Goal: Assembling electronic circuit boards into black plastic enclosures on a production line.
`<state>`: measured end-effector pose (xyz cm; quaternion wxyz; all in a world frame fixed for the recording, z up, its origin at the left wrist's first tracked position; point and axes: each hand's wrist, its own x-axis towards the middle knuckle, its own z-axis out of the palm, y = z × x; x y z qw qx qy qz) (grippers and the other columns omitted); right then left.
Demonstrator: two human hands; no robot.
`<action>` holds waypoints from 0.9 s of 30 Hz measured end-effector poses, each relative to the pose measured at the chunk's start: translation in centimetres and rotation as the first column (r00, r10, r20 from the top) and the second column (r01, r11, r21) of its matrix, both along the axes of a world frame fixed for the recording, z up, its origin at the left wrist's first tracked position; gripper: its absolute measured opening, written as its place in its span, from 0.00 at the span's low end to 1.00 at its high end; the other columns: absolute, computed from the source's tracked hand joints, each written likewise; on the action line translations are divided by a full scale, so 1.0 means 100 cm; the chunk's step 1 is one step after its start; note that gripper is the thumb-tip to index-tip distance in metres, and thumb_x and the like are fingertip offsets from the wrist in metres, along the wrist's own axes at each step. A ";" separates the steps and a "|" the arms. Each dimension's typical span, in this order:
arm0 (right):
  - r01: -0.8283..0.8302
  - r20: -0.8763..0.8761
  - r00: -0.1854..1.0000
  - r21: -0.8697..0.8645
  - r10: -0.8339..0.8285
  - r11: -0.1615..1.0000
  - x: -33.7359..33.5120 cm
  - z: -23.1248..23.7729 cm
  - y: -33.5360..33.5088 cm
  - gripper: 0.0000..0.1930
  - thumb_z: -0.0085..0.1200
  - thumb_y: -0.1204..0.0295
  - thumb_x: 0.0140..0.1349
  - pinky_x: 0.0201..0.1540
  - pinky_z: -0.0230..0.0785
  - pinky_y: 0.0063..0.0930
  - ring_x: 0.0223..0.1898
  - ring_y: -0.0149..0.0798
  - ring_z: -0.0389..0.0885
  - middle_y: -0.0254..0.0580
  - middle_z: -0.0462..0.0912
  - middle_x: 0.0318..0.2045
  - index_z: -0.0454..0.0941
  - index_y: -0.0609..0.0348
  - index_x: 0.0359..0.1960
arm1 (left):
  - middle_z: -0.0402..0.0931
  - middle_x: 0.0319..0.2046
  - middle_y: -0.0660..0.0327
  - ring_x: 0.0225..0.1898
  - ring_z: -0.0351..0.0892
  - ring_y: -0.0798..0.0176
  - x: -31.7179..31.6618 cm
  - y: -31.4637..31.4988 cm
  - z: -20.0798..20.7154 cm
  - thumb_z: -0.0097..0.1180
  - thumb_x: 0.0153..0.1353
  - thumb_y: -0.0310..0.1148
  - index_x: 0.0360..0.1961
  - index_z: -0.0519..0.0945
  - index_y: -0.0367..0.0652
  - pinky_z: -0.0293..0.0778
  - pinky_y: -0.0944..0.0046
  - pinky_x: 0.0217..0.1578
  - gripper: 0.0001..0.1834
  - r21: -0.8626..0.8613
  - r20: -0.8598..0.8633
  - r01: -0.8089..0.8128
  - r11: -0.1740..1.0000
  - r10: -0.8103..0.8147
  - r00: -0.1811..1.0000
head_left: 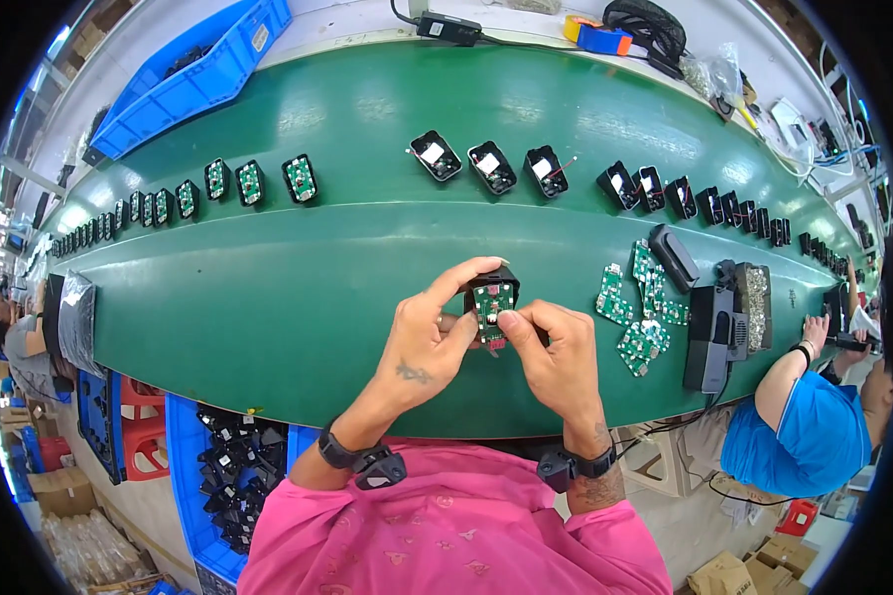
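Observation:
Near the front edge of the green table, my left hand (422,342) is closed around a small black plastic casing (506,276), index finger along its far side and thumb at its near side. A green circuit board (493,297) lies over the casing's open face, tilted toward me; whether it is seated inside I cannot tell. My right hand (558,359) pinches the board's right edge with thumb and index finger. A small reddish part shows below the board, between my hands. To the right lies a loose pile of green circuit boards (645,337).
Casings with boards (300,179) line the far left; open casings with wires (492,167) line the far right. A black device (707,337) and a tray of small parts (754,307) stand right. Blue bins (184,89) are at back left and below. A person in blue (804,436) sits right.

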<state>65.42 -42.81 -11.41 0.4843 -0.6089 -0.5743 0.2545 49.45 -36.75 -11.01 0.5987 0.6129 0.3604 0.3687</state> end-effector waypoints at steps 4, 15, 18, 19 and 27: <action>0.024 -0.022 0.999 -0.003 -0.024 1.000 -0.002 -0.002 0.000 0.15 0.62 0.69 0.64 0.20 0.55 0.28 0.15 0.29 0.65 0.39 0.71 0.13 0.77 0.66 0.22 | 0.80 0.46 0.55 0.31 0.82 0.73 0.002 -0.001 -0.004 0.50 0.65 0.21 0.62 0.75 0.45 0.79 0.71 0.28 0.23 -0.011 0.143 0.017 1.000 -0.015 0.990; 0.123 0.118 0.983 0.132 -0.139 0.984 -0.012 -0.010 0.001 0.21 0.61 0.70 0.65 0.18 0.51 0.33 0.13 0.35 0.60 0.41 0.65 0.12 0.67 0.64 0.17 | 0.79 0.43 0.57 0.24 0.80 0.71 0.010 -0.006 -0.010 0.52 0.73 0.35 0.63 0.72 0.41 0.75 0.75 0.20 0.21 0.011 0.033 -0.064 0.998 0.064 0.997; 0.116 0.071 0.990 0.076 -0.122 0.990 -0.014 -0.010 -0.001 0.20 0.61 0.70 0.65 0.18 0.51 0.33 0.14 0.34 0.60 0.42 0.66 0.12 0.68 0.65 0.17 | 0.79 0.44 0.57 0.25 0.80 0.72 0.013 -0.007 -0.010 0.52 0.73 0.35 0.63 0.72 0.41 0.74 0.75 0.20 0.21 0.070 0.013 -0.074 0.995 0.073 0.997; 0.115 0.072 0.990 0.077 -0.121 0.990 -0.014 -0.009 -0.001 0.20 0.61 0.70 0.65 0.18 0.51 0.33 0.14 0.34 0.60 0.42 0.66 0.12 0.68 0.65 0.17 | 0.80 0.44 0.57 0.26 0.80 0.72 0.013 -0.007 -0.009 0.52 0.73 0.35 0.63 0.72 0.41 0.75 0.75 0.20 0.20 0.093 0.004 -0.081 0.992 0.081 0.997; 0.129 0.063 0.989 0.068 -0.133 0.989 -0.011 -0.011 0.003 0.21 0.61 0.69 0.66 0.18 0.51 0.32 0.14 0.32 0.61 0.40 0.67 0.12 0.70 0.65 0.16 | 0.80 0.42 0.57 0.26 0.80 0.72 0.015 -0.004 -0.016 0.52 0.72 0.33 0.59 0.75 0.40 0.74 0.76 0.18 0.17 0.094 0.041 -0.104 0.990 0.101 0.994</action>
